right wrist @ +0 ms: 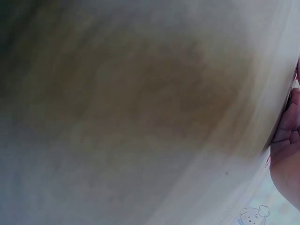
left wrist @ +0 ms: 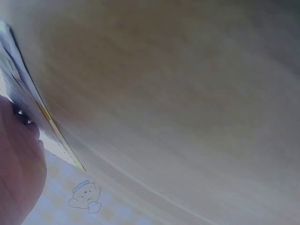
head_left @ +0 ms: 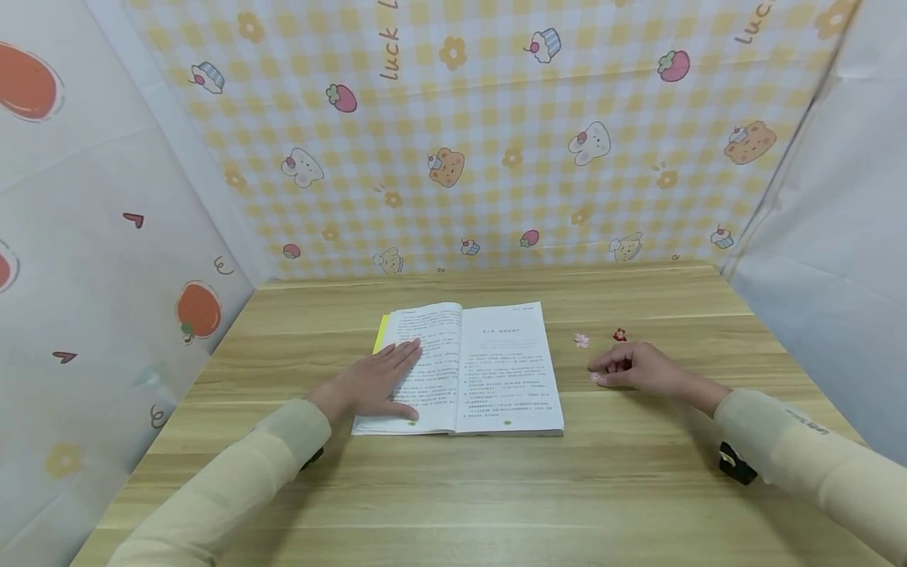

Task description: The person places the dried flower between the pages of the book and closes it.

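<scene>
An open book point(head_left: 506, 370) lies on the wooden table with printed pages up. My left hand point(head_left: 383, 382) rests on its left page, palm down with fingers spread. In the left wrist view, the edge of that hand point(left wrist: 21, 164) shows beside the slanted pages point(left wrist: 28, 98). To the right of the book, my right hand point(head_left: 638, 368) is low over the table, thumb and fingertips together at a small pale flower-like piece point(head_left: 597, 379). Behind this hand lie a light pink flower point(head_left: 581, 340) and a dark red flower point(head_left: 620, 335). The right wrist view catches only curled fingers point(right wrist: 288, 126) at its edge.
The wooden table point(head_left: 453, 496) extends in front of the book and to both sides. A yellow checked cloth point(head_left: 489, 197) hangs behind its far edge. White sheets stand at the left point(head_left: 106, 236) and right point(head_left: 836, 236). A yellow edge point(head_left: 381, 335) sticks out under the book's left pages.
</scene>
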A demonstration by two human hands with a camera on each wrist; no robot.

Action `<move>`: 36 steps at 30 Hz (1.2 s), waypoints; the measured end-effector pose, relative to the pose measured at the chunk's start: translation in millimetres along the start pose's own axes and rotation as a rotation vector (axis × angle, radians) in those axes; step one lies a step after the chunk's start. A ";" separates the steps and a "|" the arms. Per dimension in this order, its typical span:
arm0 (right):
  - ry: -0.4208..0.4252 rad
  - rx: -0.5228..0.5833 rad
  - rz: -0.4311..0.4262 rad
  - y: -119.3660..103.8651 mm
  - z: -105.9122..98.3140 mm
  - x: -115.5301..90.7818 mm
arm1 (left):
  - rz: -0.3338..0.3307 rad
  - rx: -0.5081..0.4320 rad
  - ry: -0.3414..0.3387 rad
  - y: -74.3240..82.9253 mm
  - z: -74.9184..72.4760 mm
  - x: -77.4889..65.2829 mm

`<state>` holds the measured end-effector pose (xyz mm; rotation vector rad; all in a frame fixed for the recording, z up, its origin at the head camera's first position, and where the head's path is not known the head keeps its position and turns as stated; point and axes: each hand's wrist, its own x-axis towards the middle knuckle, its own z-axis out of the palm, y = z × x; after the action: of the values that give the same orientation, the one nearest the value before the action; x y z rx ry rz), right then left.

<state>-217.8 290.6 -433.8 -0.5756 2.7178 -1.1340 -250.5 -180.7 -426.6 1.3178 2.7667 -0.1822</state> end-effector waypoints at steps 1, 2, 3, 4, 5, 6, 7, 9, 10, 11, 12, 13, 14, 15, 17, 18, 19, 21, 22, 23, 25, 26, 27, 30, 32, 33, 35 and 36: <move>0.001 -0.004 -0.002 -0.4 0.3 -0.1 | -0.002 -0.003 0.000 0.1 0.3 -0.3; 0.006 -0.011 0.002 -0.6 0.7 0.0 | -0.003 -0.003 0.002 0.1 0.9 -0.5; 0.010 -0.016 0.005 -0.8 1.0 0.0 | -0.004 -0.003 0.002 0.2 1.2 -0.8; 0.014 -0.022 0.001 -0.8 1.2 0.1 | -0.005 -0.002 0.002 0.1 1.8 -1.0; 0.014 -0.024 -0.004 -1.0 1.4 0.1 | -0.005 -0.002 0.003 0.2 2.3 -1.0; 0.016 -0.025 -0.008 -1.0 1.5 0.2 | -0.007 -0.003 0.003 0.2 2.6 -1.1; 0.018 -0.025 -0.014 -1.2 1.6 0.2 | -0.007 -0.003 0.003 0.3 2.9 -1.1; 0.020 -0.022 -0.018 -1.9 1.6 0.0 | -0.008 -0.004 0.002 0.8 2.9 -1.6; 0.019 -0.023 -0.021 -2.1 1.5 -0.1 | -0.009 -0.005 0.000 1.1 2.7 -1.7; 0.016 -0.021 -0.023 -2.3 1.5 -0.3 | -0.010 -0.005 -0.001 1.2 2.5 -1.9; 0.016 -0.020 -0.022 -2.5 1.4 -0.4 | -0.010 -0.005 -0.001 1.4 2.3 -2.0; 0.013 -0.019 -0.024 -2.8 1.4 -0.5 | -0.009 -0.003 0.000 1.4 2.3 -2.1; 0.013 -0.019 -0.024 -2.8 1.5 -0.5 | -0.008 -0.004 0.001 1.5 2.3 -2.2; 0.012 -0.019 -0.024 -2.8 1.4 -0.6 | -0.006 -0.004 0.003 1.5 2.5 -2.1; 0.015 -0.019 -0.027 -2.9 1.5 -0.6 | -0.003 -0.005 0.007 1.2 2.9 -2.0; 0.019 -0.020 -0.028 -3.2 1.5 -0.6 | 0.000 -0.005 0.009 1.1 3.2 -2.1; 0.024 -0.021 -0.028 -3.5 1.6 -0.8 | 0.002 -0.005 0.011 1.0 3.4 -2.0; 0.029 -0.016 -0.028 -4.6 1.3 -1.2 | 0.003 -0.006 0.011 0.8 3.8 -2.0; 0.030 -0.011 -0.026 -5.4 1.2 -1.3 | 0.002 -0.005 0.011 0.6 3.9 -2.0; 0.033 -0.004 -0.026 -6.2 1.0 -1.4 | 0.000 -0.006 0.010 0.4 4.0 -2.0; 0.032 0.011 -0.017 -8.3 0.3 -1.6 | -0.003 -0.006 0.009 0.0 4.2 -2.1; 0.029 0.024 -0.010 -9.4 -0.2 -1.5 | -0.006 -0.007 0.008 -0.2 4.2 -2.2; 0.027 0.041 0.006 -10.7 -0.6 -1.3 | -0.009 -0.009 0.006 -0.3 4.0 -2.3; 0.015 0.095 0.068 -14.0 -1.8 -0.4 | -0.010 -0.005 0.005 -0.7 3.4 -2.3; 0.000 0.147 0.112 -15.7 -2.0 1.4 | -0.012 -0.003 0.001 -0.8 2.9 -1.9; -0.006 0.171 0.132 -16.8 -2.0 2.5 | -0.012 -0.002 -0.001 -0.9 2.8 -1.6; -0.010 0.211 0.161 -19.4 -1.9 5.1 | -0.014 0.001 -0.004 -1.0 2.8 -1.0; -0.011 0.237 0.167 -21.5 -1.9 6.5 | -0.015 0.000 -0.007 -1.0 2.9 -0.7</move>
<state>-217.9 275.4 -417.0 -0.3131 2.5155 -1.3744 -250.7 -182.3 -429.3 1.2949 2.7716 -0.1874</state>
